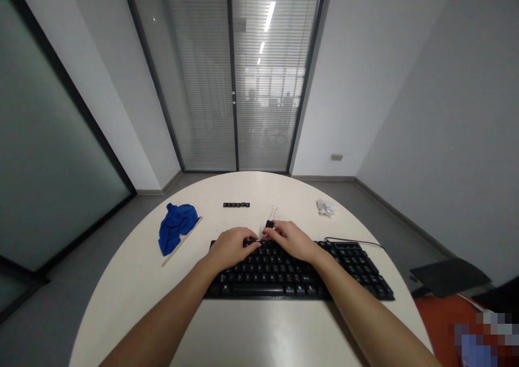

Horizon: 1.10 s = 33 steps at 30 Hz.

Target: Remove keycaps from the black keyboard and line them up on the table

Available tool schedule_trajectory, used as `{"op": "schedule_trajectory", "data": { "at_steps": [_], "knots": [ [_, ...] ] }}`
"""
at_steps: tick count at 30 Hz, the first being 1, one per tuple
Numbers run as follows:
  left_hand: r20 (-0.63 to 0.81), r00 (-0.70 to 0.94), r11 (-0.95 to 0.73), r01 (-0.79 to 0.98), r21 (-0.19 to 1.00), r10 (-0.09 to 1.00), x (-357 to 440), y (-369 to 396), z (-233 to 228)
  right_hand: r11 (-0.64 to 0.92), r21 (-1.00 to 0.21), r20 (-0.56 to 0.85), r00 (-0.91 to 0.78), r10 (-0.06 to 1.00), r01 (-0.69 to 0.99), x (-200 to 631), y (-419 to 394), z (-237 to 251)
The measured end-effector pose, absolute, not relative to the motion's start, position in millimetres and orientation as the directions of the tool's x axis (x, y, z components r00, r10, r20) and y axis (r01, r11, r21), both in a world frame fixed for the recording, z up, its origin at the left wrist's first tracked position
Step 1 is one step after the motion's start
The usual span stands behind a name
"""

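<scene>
Hidden and unclear parts

The left hand (232,248) and right hand (292,239) cover the keyboard (348,269) keys under them; the small black piece (269,224) at the right fingertips is too small to identify.

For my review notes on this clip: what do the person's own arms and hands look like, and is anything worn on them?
Both forearms are bare as far as the view shows: no sleeves or cuffs enter the picture. The left hand and right hand wear no gloves, and no watch, bracelet or ring shows on the wrists or on the fingers that can be seen. No markings can be made out at this size.
</scene>
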<state>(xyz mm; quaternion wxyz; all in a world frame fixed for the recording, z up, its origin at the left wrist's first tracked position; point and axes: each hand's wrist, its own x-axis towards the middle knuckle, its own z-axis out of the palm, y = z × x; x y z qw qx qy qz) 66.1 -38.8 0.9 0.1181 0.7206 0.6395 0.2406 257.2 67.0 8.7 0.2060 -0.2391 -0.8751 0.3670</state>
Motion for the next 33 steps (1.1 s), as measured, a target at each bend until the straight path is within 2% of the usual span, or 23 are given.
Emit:
{"op": "schedule_trajectory", "data": {
  "at_steps": [6, 13, 20, 26, 33],
  "knots": [
    [0.204, 0.078, -0.168, 0.867, 0.469, 0.976, 64.8, -38.7, -0.5, 0.517, -0.823, 0.171, -0.764, 0.622, 0.237, 254.3, 71.4, -0.9],
    [0.242, 0.082, -0.187, 0.873, 0.45, 0.967, 64.6, -39.2, -2.1, 0.498, -0.84, 0.19, -0.743, 0.642, 0.216, 252.2, 69.4, -4.1],
    [0.238, 0.041, -0.143, 0.892, 0.429, 0.97, 68.1, -41.4, 1.9, 0.346, -0.932, 0.169, -0.718, 0.675, 0.106, 247.9, 68.2, -8.9],
    [0.241, 0.061, -0.166, 0.88, 0.445, 0.969, 67.8, -41.1, 2.1, 0.42, -0.902, 0.214, -0.748, 0.628, 0.095, 249.4, 64.4, -2.6],
    [0.247, 0.086, -0.195, 0.865, 0.462, 0.965, 66.1, -41.6, 1.3, 0.437, -0.895, 0.221, -0.762, 0.608, 0.09, 249.4, 64.8, -0.2]
  ]
}}
